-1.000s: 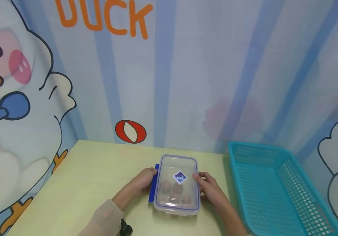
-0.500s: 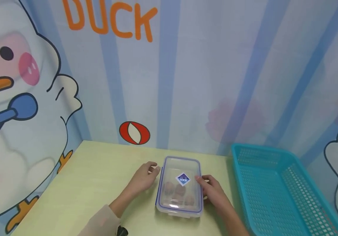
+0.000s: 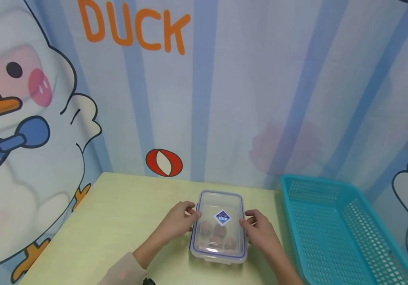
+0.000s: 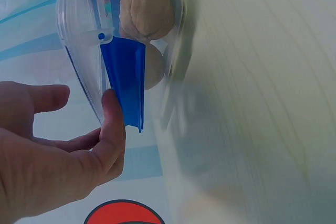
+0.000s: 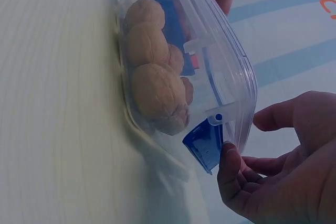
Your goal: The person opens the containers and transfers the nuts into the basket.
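Note:
A clear plastic food container with a blue-rimmed lid lies on the table between my hands. Several walnuts show inside it. My left hand is at its left side, thumb by the lid's edge and a fingertip against the blue side latch, which slants out from the lid. On the opposite side, my right hand has curled fingers on the other blue latch, also angled outward, and the thumb tip right at the lid's rim. A diamond-shaped label is on the lid.
To the right stands a turquoise perforated basket. The pale yellow table ends at the back against a striped fabric backdrop printed with a duck.
The left latch, sticking out flat a second ago, now hangs down. My left hand let go of it, moved off, then came back to the lid's edge. My right hand shifted slightly down.

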Demonstrator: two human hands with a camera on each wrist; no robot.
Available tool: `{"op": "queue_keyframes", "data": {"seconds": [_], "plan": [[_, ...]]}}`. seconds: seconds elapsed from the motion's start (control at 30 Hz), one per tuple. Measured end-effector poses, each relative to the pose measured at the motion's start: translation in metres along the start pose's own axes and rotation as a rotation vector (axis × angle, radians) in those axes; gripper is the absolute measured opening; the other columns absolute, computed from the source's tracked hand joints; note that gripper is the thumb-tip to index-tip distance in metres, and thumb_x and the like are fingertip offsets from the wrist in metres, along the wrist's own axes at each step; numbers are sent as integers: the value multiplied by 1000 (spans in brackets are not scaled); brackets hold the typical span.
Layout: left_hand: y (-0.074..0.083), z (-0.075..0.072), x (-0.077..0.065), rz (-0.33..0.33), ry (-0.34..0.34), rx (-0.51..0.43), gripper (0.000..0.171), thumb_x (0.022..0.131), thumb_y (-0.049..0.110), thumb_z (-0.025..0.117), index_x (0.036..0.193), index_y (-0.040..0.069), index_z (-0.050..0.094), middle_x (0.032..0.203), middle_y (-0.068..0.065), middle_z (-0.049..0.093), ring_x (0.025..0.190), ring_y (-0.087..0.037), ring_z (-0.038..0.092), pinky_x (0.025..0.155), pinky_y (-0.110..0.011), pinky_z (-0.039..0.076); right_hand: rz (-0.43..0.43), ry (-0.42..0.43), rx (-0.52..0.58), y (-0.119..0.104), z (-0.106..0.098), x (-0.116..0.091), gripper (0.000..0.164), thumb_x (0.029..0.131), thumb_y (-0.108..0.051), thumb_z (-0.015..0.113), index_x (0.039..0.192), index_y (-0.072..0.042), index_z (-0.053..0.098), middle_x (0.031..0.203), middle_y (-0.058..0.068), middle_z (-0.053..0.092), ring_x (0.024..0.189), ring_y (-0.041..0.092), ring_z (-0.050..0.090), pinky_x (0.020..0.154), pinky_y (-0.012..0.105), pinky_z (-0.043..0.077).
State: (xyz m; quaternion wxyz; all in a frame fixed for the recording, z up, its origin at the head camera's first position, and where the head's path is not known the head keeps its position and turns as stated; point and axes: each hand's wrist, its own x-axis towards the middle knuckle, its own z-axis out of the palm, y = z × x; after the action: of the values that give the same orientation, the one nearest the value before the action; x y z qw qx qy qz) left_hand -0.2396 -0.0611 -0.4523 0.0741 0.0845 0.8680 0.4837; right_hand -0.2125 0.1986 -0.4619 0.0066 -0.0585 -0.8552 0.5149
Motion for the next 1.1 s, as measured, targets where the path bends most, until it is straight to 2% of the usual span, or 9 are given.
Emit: {"op": "queue_keyframes", "data": {"seconds": [0.27,0.5,0.67,0.83,1.1], "plan": [[-3,3,0,9,-22,-62,48,103,17,71,138,-11,57,109,-12,61,86,-21,67,68,-36,63,17,-23,-12,-4,-1,-3,35,103,-14,65,128,11,60,96,13,59,77,21,59,64,38,58],[-7,5,0,9,-6,-112,47,101,17,73,137,-11,59,110,-12,61,93,-22,67,68,-35,63,19,-37,-3,-5,-2,-4,35,105,-15,65,130,9,59,97,13,60,78,21,60,65,38,58],[-8,5,-2,28,27,-105,48,99,17,75,136,-10,61,110,-11,60,94,-22,68,70,-36,63,20,-30,-20,-4,-3,-4,36,105,-16,65,131,8,60,97,13,60,77,21,60,63,35,56],[-5,3,-5,42,56,-79,49,98,18,76,138,-7,62,110,-9,61,92,-19,66,70,-32,61,-14,-3,-48,-7,-4,-5,36,103,-17,67,130,7,62,96,11,60,80,20,58,63,32,54],[4,-7,-10,86,46,-166,49,99,13,75,140,-7,60,109,-12,62,85,-20,68,64,-33,63,-73,23,-14,-18,-11,-12,40,100,-13,71,132,9,62,95,10,62,79,19,58,62,31,56]]}}
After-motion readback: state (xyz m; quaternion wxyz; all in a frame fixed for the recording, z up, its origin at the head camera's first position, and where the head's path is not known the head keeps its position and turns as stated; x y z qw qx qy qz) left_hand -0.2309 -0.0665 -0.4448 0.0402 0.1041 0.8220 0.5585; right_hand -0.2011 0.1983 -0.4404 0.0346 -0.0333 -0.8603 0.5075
